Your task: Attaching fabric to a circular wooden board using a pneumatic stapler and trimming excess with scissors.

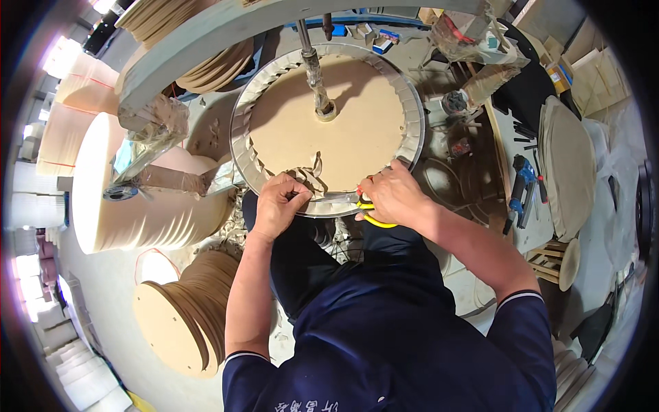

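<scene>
A round tan board (357, 147) lies in a ring with pleated pale fabric (241, 141) folded in around its edge. A metal press rod (317, 79) stands on the board's middle. My right hand (395, 196) grips scissors (371, 211) with yellow-and-black handles at the near rim. Their blades point left along the fabric edge, toward my other hand. My left hand (278, 202) pinches the fabric edge between thumb and fingers at the near left of the rim. A crumpled strip of fabric trimmings (312, 177) lies on the board beside it.
Overhead crosses a grey machine frame (274, 27), with plastic-wrapped arms (165, 180) at the sides. Round foam pads (130, 185) and stacked board discs (182, 316) stand at left. On the right bench (535, 230) lies a blue air tool (522, 185) near stacked beige round covers (566, 168).
</scene>
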Demonstrator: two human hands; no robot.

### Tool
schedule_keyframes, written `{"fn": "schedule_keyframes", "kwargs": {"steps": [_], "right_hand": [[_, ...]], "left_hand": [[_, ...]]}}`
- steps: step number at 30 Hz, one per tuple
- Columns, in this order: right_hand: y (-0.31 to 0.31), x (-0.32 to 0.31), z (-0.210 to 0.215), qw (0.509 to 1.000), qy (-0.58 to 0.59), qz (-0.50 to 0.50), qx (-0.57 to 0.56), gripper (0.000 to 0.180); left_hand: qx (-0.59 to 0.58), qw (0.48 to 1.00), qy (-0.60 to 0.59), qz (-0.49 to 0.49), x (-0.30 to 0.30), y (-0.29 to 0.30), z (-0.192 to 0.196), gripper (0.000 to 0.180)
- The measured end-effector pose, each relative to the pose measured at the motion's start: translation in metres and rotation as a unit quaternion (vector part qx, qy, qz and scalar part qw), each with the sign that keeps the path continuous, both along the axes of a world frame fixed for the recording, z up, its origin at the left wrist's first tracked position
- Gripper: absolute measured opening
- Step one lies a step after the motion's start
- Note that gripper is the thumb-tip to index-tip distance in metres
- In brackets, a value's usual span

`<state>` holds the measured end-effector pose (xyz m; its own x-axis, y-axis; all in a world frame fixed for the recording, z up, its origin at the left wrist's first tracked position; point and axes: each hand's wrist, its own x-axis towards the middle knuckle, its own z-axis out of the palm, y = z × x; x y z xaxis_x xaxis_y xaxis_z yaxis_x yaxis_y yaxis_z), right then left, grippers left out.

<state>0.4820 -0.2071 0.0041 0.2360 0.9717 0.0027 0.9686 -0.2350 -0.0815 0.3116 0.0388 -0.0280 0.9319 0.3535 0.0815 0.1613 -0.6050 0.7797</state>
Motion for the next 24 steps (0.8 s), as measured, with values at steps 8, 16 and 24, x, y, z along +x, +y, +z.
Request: {"fn": "schedule_keyframes", "kwargs": {"steps": [8,16,24], "right_hand": [[-0.001,-0.007,-0.006,0.996,0.062,-0.041,-0.058,0.064],[0.008,-0.013,-0.011,0.998,0.048,-0.020,-0.030,0.056],[-0.007,-0.011,-0.009,0.999,-0.029,-0.015,-0.011,0.055]], "left_hand": [[-0.060,0.998,-0.019,0.028,-0.001,-0.005,-0.007,0.008],[-0.146,0.985,-0.032,0.083,0.000,-0.022,-0.005,0.008],[-0.177,0.974,-0.026,0.140,0.005,-0.047,-0.011,0.008]]}}
